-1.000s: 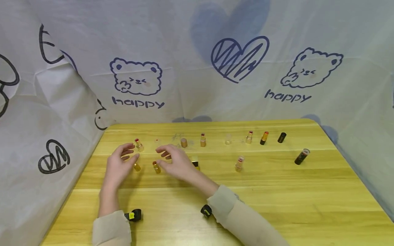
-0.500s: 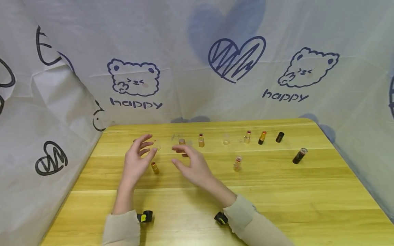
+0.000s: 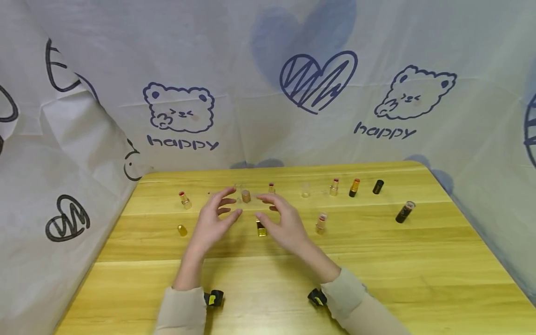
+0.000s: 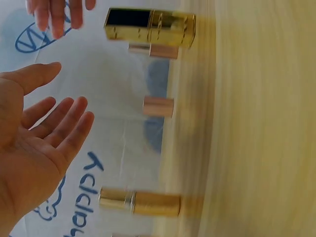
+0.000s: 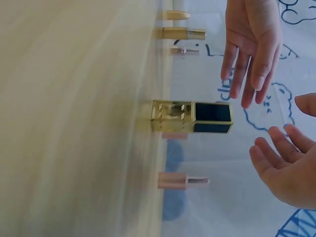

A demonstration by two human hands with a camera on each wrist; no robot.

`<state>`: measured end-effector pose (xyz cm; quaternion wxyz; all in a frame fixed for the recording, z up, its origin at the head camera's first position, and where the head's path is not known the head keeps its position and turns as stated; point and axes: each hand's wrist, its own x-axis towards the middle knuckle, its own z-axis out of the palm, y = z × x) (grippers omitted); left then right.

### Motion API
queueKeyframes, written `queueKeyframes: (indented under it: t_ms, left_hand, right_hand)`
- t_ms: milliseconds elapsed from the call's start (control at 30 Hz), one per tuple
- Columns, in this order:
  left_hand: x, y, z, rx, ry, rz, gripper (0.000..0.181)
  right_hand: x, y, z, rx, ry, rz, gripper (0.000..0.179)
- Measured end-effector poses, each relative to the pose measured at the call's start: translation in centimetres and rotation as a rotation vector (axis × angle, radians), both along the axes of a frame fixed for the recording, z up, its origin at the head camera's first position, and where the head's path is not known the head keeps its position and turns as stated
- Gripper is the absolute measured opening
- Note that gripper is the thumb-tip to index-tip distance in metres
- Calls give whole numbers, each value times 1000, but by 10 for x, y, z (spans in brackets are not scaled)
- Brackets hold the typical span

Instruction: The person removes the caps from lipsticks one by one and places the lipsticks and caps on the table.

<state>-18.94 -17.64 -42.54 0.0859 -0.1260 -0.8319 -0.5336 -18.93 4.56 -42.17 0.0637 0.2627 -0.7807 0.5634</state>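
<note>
Both hands hover over the table with relaxed, parted fingers and hold nothing. My left hand [image 3: 213, 222] hangs just left of a square black-and-gold lipstick [image 3: 261, 228]; my right hand [image 3: 288, 225] is at its right, thumb overlapping its top edge in the head view. That lipstick stands upright, capped, as the right wrist view shows. A slim gold lipstick tube [image 4: 140, 202] stands by the left hand, hidden behind it in the head view. Beyond the hands stand a brownish cap [image 3: 246, 196] and a rose-gold lipstick [image 3: 271, 188], the latter partly covered by the right fingers.
At left are an uncapped lipstick [image 3: 185, 200] and a rounded gold cap [image 3: 182, 230]. Rightward stand a clear cap [image 3: 305, 190], a clear-capped lipstick [image 3: 321, 224], a red lipstick [image 3: 333, 187], an orange one [image 3: 354, 187], a black cap [image 3: 378, 187] and a black tube [image 3: 405, 212].
Both hands have moved right, from around the rounded gold cap and slim gold tube to either side of the square lipstick. The left uncapped lipstick and the rounded cap show again.
</note>
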Motion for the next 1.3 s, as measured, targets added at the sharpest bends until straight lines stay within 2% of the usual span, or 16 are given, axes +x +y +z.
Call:
queueKeyframes:
  t_ms: [233,467,633,833,1067,1300]
  left_hand:
    - [-9,20,-6,-42,-73,-68,68]
    - [-8,31,-6,-76,-151,-125,69]
    - [-7,36,-9,-113,-175,-147,62]
    - [-6,41,-14,-138,-174,-172,41]
    - [-5,43,-14,-128,-190,-146,31]
    - [-4,42,-11,-102,-181,-110,30]
  right_hand:
    - [-4,10,-3,68,-183,-14,52]
    - [-14,20,-12,106,-331,1,70]
    - [-21,25,-19,137,-372,8,77]
    - [-26,30,-27,165,-426,27,78]
    - [-29,30,-29,211,-480,34,77]
    - [-28,29,-27,196,-493,62,77]
